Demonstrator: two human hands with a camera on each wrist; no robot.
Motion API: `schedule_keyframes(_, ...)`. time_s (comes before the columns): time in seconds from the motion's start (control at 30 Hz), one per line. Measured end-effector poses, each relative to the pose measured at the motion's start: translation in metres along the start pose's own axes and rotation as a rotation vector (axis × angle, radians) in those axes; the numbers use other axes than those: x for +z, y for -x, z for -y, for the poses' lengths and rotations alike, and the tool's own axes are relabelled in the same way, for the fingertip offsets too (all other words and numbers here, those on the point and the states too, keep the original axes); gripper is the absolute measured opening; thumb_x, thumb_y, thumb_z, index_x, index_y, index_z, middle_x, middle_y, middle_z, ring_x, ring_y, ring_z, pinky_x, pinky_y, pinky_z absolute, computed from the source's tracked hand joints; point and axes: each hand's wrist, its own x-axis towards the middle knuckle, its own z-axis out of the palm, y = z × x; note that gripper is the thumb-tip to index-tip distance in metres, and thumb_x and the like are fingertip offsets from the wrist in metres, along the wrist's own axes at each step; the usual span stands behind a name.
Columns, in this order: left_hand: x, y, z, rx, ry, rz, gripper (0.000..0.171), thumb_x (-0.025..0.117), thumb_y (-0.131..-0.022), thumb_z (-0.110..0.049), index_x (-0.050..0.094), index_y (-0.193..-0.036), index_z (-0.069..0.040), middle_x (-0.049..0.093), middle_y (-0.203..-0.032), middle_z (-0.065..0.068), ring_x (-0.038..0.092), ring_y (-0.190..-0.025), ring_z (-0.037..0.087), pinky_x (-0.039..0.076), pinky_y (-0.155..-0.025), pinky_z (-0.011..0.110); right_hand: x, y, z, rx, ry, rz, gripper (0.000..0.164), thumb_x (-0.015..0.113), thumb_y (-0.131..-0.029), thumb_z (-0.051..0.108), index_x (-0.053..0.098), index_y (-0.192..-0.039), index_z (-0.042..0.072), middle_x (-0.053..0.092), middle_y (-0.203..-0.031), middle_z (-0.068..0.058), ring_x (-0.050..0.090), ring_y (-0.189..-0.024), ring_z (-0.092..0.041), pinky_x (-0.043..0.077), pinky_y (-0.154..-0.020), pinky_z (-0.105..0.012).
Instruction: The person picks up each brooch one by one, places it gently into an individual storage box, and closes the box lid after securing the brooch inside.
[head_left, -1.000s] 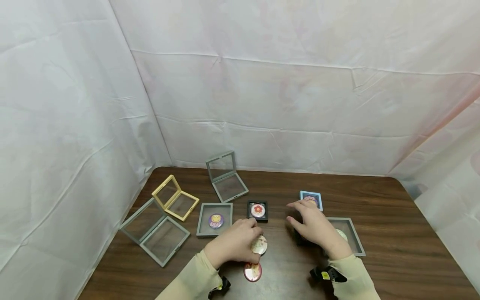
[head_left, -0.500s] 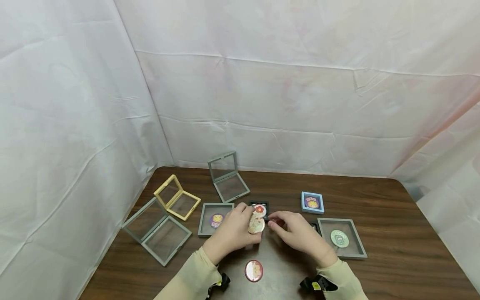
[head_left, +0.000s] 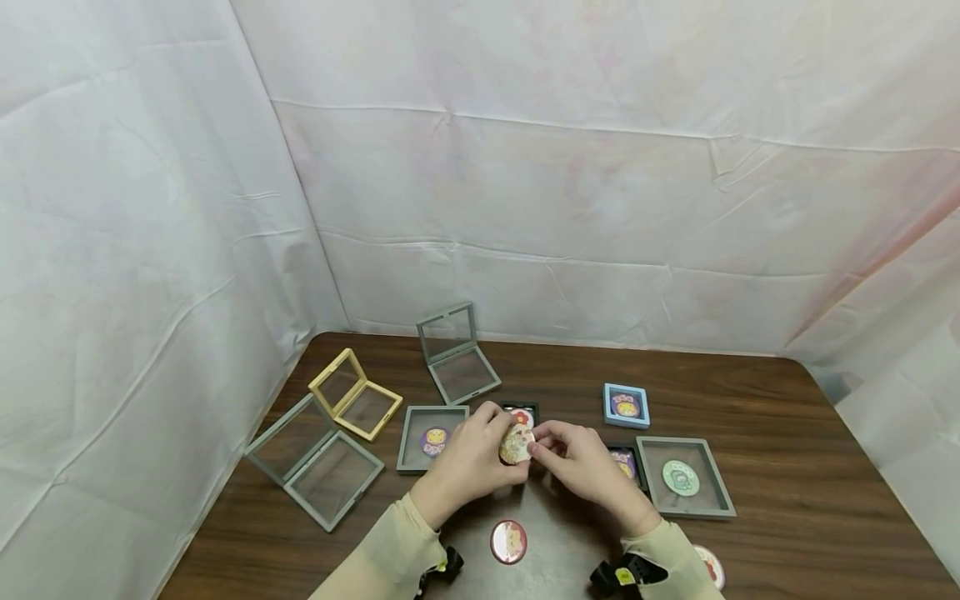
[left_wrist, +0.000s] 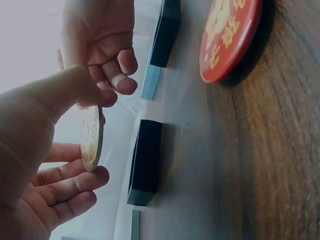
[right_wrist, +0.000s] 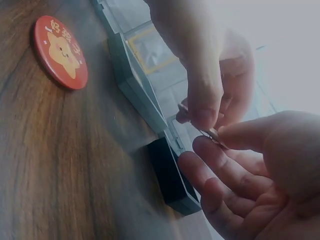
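Observation:
A round button badge (head_left: 516, 447) with a cream patterned face is held up above the table between both hands. My left hand (head_left: 467, 457) pinches it, thumb on one edge and fingertips on the opposite one, as the left wrist view shows the badge (left_wrist: 91, 140) almost edge-on. From the right, my right hand (head_left: 581, 461) pinches the badge's near rim with thumb and forefinger; its other fingers curl loosely below. Behind the badge, partly covered by it, is a small black frame (head_left: 532, 412) with a red-flower badge inside. A red badge (head_left: 508, 542) with a yellow star lies closer to me.
Left stand open grey frames (head_left: 330, 483) and a yellow frame (head_left: 365, 410); a grey frame (head_left: 405, 442) holds a purple badge. On the right are a blue frame (head_left: 612, 417), a black frame (head_left: 639, 475) and a grey frame (head_left: 712, 475) with badges. White cloth (head_left: 562, 208) surrounds the table.
My left hand has lifted the cream badge and brought it away from me, off the spot beside the red one. My right hand has moved left, away from the blue frame, onto the badge's edge.

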Motion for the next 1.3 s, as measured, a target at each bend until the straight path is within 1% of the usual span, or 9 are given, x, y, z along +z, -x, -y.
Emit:
schedule_keyframes(0.13, 0.001, -0.002, 0.003, -0.003, -0.004, 0.007, 0.048, 0.091, -0.080, -0.035, 0.074, -0.119, -0.011, 0.062, -0.109, 0.002, 0.060, -0.079, 0.011, 0.056, -0.068, 0.026, 0.003, -0.005, -0.002, 0.031, -0.024, 0.000, 0.009, 0.074, -0.106, 0.016, 0.078, -0.108, 0.008, 0.078, -0.088, 0.004, 0.072, -0.072, -0.013, 0.054, -0.063, -0.024)
schedule_keyframes(0.3, 0.002, -0.006, 0.008, -0.014, 0.011, 0.000, 0.053, 0.094, -0.081, -0.033, 0.074, -0.123, -0.008, 0.061, -0.111, 0.005, 0.063, -0.082, 0.013, 0.057, -0.070, 0.028, 0.008, -0.015, -0.005, 0.047, -0.041, -0.010, 0.007, 0.074, -0.105, 0.014, 0.077, -0.105, 0.007, 0.078, -0.086, 0.004, 0.075, -0.074, -0.021, 0.054, -0.064, -0.025)
schedule_keyframes(0.5, -0.005, -0.016, 0.023, -0.088, 0.080, -0.002, 0.046, 0.093, -0.084, -0.027, 0.075, -0.122, -0.008, 0.064, -0.112, 0.005, 0.063, -0.087, 0.015, 0.056, -0.075, 0.029, 0.010, -0.034, -0.005, 0.058, -0.007, -0.026, 0.007, 0.074, -0.105, 0.013, 0.078, -0.106, 0.008, 0.078, -0.085, 0.003, 0.072, -0.071, -0.013, 0.053, -0.063, -0.025)
schedule_keyframes(0.7, -0.020, -0.030, 0.043, -0.161, 0.129, 0.029, 0.025, 0.083, -0.093, -0.014, 0.076, -0.117, -0.006, 0.068, -0.103, 0.005, 0.059, -0.082, 0.012, 0.052, -0.071, 0.028, 0.011, -0.063, 0.003, 0.063, 0.015, -0.012, 0.009, 0.072, -0.106, 0.011, 0.079, -0.108, 0.006, 0.078, -0.085, -0.002, 0.068, -0.069, -0.008, 0.053, -0.063, -0.026)
schedule_keyframes(0.83, -0.028, -0.040, 0.057, -0.248, 0.168, 0.045, 0.017, 0.076, -0.098, -0.007, 0.077, -0.115, -0.004, 0.070, -0.096, 0.002, 0.062, -0.081, 0.012, 0.054, -0.072, 0.029, 0.012, -0.085, 0.007, 0.069, 0.076, 0.003, 0.011, 0.071, -0.107, 0.014, 0.079, -0.111, 0.009, 0.077, -0.088, 0.002, 0.064, -0.069, -0.008, 0.053, -0.066, -0.029)
schedule_keyframes(0.97, -0.031, -0.047, 0.071, -0.384, 0.221, 0.043, 0.011, 0.076, -0.099, -0.007, 0.078, -0.110, -0.005, 0.073, -0.093, 0.000, 0.067, -0.082, 0.012, 0.058, -0.074, 0.031, 0.018, -0.106, 0.004, 0.051, 0.148, 0.021, 0.013, 0.069, -0.109, 0.019, 0.078, -0.116, 0.013, 0.076, -0.094, 0.005, 0.063, -0.075, -0.008, 0.056, -0.076, -0.035)
schedule_keyframes(1.07, -0.030, -0.052, 0.080, -0.461, 0.244, 0.026, 0.007, 0.077, -0.098, -0.008, 0.078, -0.104, -0.007, 0.073, -0.091, 0.001, 0.066, -0.079, 0.013, 0.057, -0.073, 0.034, 0.023, -0.120, 0.001, 0.037, 0.173, 0.039, 0.015, 0.067, -0.111, 0.018, 0.077, -0.118, 0.012, 0.077, -0.099, 0.002, 0.065, -0.079, -0.009, 0.057, -0.079, -0.039)
schedule_keyframes(1.13, -0.028, -0.054, 0.085, -0.490, 0.245, 0.011, 0.005, 0.077, -0.098, -0.009, 0.078, -0.102, -0.007, 0.073, -0.090, 0.001, 0.065, -0.077, 0.015, 0.056, -0.072, 0.035, 0.026, -0.127, -0.001, 0.033, 0.186, 0.043, 0.015, 0.066, -0.111, 0.018, 0.077, -0.119, 0.011, 0.077, -0.101, 0.001, 0.067, -0.083, -0.010, 0.058, -0.081, -0.040)
schedule_keyframes(1.3, -0.023, -0.057, 0.093, -0.525, 0.219, -0.020, 0.004, 0.075, -0.098, -0.010, 0.077, -0.101, -0.007, 0.073, -0.089, 0.002, 0.065, -0.077, 0.017, 0.055, -0.072, 0.035, 0.031, -0.142, -0.004, 0.005, 0.232, 0.041, 0.016, 0.066, -0.111, 0.016, 0.077, -0.119, 0.009, 0.078, -0.106, -0.003, 0.072, -0.090, -0.015, 0.060, -0.084, -0.040)
